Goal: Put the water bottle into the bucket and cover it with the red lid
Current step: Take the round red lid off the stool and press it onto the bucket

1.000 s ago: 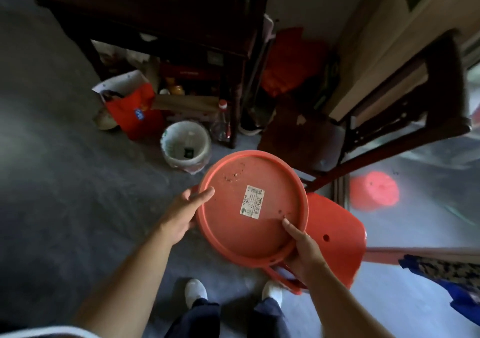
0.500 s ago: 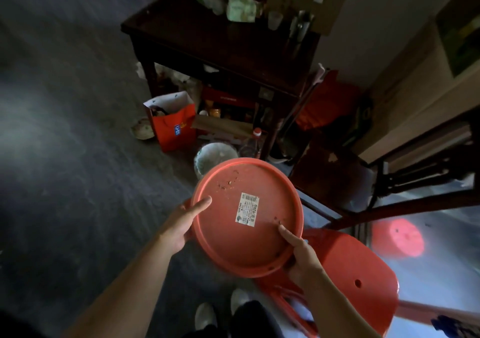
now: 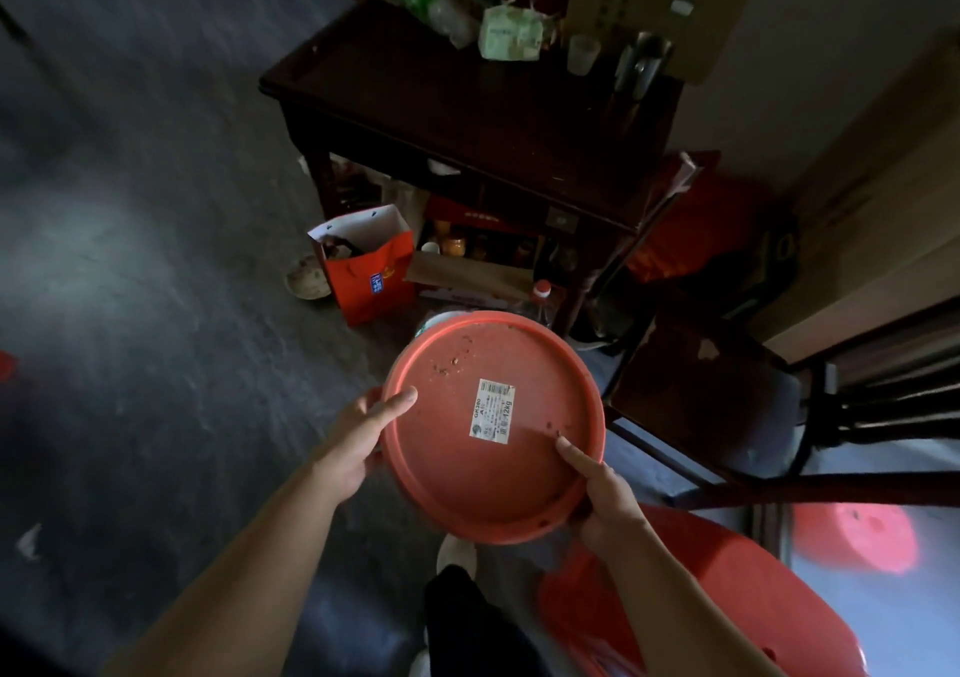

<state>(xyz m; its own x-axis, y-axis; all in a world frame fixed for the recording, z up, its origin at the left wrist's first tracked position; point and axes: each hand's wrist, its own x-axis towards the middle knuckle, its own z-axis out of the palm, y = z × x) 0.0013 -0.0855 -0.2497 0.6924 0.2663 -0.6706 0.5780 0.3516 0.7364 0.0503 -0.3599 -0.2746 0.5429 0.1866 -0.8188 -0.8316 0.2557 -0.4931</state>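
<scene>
Floor [image 3: 130, 312], grey and dim, fills the left of my view. Next I see a red paper bag [image 3: 371, 273] standing open beside the dark wooden table [image 3: 483, 120]. My left hand [image 3: 363, 437] grips the near-left rim of the red lid [image 3: 493, 427], thumb laid over its edge. I hold the lid in the air, tilted, its hollow side with a white label [image 3: 492, 411] facing me. Just past its far rim I can make out a sliver of the pale bucket [image 3: 436, 320], mostly hidden, and a red-capped bottle [image 3: 543, 296] by the table leg. My right hand [image 3: 605, 499] clasps the near-right rim, thumb inside. Right of that stand a dark chair [image 3: 727, 406] and a red plastic stool [image 3: 727, 598].
</scene>
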